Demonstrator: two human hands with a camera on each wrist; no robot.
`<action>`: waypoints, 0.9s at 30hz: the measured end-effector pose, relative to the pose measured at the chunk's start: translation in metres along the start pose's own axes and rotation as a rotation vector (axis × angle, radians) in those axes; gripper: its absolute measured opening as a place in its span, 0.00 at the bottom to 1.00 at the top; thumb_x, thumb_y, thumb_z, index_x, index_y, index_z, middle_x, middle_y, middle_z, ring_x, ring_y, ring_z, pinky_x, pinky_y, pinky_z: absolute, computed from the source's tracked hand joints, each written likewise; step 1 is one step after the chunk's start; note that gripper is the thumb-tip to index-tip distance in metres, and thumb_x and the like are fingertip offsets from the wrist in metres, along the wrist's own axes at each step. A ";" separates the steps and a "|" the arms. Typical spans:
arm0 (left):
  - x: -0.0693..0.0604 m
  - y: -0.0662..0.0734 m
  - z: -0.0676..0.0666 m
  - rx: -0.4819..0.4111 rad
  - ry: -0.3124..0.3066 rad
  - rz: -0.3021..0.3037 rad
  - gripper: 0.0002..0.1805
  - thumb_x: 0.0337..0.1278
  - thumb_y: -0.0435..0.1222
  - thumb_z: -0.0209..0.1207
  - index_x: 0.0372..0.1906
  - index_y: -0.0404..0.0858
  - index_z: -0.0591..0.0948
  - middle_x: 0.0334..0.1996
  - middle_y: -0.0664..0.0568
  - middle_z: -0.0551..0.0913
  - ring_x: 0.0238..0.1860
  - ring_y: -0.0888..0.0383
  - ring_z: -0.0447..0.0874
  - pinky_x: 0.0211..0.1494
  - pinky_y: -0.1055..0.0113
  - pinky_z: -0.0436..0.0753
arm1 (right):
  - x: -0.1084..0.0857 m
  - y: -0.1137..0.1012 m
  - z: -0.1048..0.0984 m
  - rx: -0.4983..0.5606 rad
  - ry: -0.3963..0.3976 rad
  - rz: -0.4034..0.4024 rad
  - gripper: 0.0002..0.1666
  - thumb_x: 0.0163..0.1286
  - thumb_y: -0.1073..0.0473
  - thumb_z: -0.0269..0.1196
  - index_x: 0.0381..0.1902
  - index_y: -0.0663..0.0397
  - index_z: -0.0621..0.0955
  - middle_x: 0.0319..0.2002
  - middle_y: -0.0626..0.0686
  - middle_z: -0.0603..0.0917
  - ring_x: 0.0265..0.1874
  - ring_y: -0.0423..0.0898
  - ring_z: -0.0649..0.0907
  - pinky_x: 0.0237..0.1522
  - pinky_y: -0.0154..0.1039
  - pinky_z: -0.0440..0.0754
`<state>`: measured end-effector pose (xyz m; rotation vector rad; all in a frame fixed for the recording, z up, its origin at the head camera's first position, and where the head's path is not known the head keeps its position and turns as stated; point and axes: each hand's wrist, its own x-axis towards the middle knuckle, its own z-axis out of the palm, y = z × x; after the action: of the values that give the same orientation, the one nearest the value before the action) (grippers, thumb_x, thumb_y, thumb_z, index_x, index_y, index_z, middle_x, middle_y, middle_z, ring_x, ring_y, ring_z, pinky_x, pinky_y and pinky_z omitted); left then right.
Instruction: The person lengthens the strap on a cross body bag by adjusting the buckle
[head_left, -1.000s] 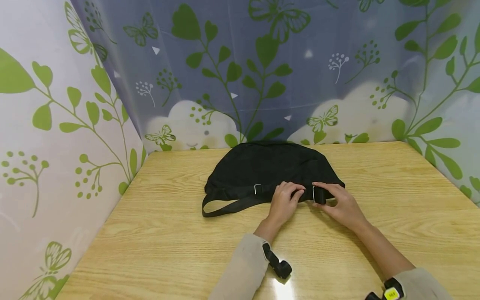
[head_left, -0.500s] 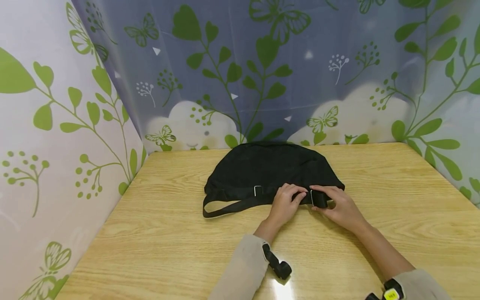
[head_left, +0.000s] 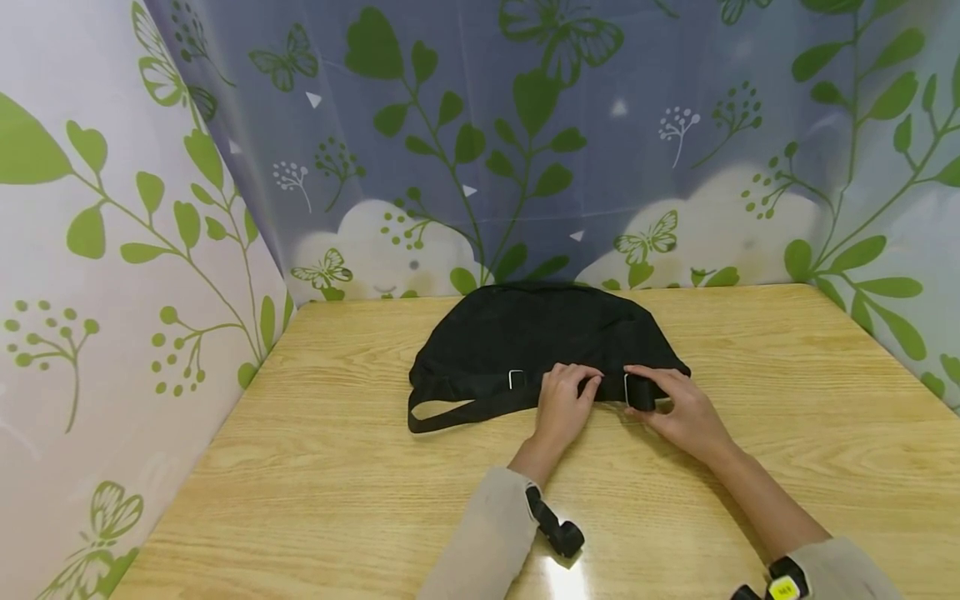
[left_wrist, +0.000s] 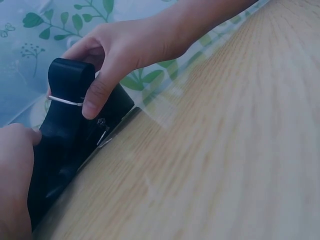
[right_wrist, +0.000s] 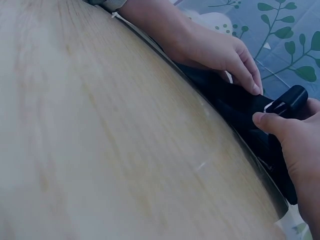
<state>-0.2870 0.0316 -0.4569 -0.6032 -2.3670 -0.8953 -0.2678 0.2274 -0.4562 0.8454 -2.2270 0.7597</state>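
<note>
A black half-moon fabric bag (head_left: 547, 329) lies flat on the table, its straight edge toward me. Along that edge runs a black webbing strap (head_left: 480, 410), which loops out at the left. My left hand (head_left: 564, 404) pinches the strap between thumb and fingers, right of one metal buckle (head_left: 516, 380). At the right end my right hand (head_left: 693, 417) holds a second metal strap slider (left_wrist: 65, 101) by its sides, thumb nearer me. A folded loop of webbing (left_wrist: 70, 75) stands up through that slider. Left-hand fingertips are partly hidden in the left wrist view.
The wood-grain table (head_left: 322, 500) stretches out on both sides and in front of the bag. A printed cloth backdrop (head_left: 427, 167) stands close behind the bag, and another printed panel (head_left: 112, 250) borders the left. Both wrists carry strapped-on devices (head_left: 558, 533).
My left hand drew slightly closer to the slider, then moved back left, widening the gap between the hands. The slider and right hand shifted slightly toward me and back. The bag stayed put.
</note>
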 end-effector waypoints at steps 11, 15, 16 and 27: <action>0.000 0.001 -0.001 -0.005 -0.006 0.044 0.08 0.60 0.40 0.57 0.39 0.45 0.84 0.35 0.60 0.82 0.39 0.62 0.72 0.45 0.71 0.68 | 0.000 0.001 0.001 0.005 -0.007 -0.013 0.41 0.35 0.64 0.77 0.54 0.54 0.77 0.45 0.52 0.80 0.42 0.49 0.76 0.44 0.43 0.72; -0.001 0.000 -0.001 0.055 0.014 0.004 0.06 0.59 0.40 0.58 0.37 0.46 0.84 0.35 0.60 0.81 0.39 0.62 0.73 0.46 0.69 0.68 | -0.001 0.000 0.001 0.002 0.004 0.009 0.41 0.36 0.64 0.77 0.54 0.53 0.77 0.43 0.53 0.80 0.42 0.50 0.76 0.41 0.48 0.73; -0.001 0.000 -0.001 0.060 0.011 -0.001 0.06 0.58 0.40 0.59 0.37 0.46 0.84 0.34 0.59 0.81 0.39 0.62 0.73 0.45 0.69 0.69 | -0.001 0.000 0.000 0.002 0.005 0.013 0.41 0.36 0.64 0.77 0.54 0.53 0.77 0.42 0.52 0.80 0.42 0.50 0.76 0.41 0.48 0.73; -0.001 0.001 -0.001 -0.078 -0.053 0.091 0.06 0.58 0.39 0.59 0.37 0.44 0.84 0.35 0.59 0.81 0.39 0.63 0.72 0.46 0.74 0.68 | 0.000 0.000 0.000 0.024 -0.017 -0.037 0.41 0.36 0.66 0.77 0.54 0.55 0.78 0.45 0.51 0.80 0.41 0.48 0.77 0.44 0.39 0.70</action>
<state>-0.2856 0.0314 -0.4562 -0.7676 -2.3392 -0.9455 -0.2682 0.2276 -0.4560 0.9055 -2.2146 0.7665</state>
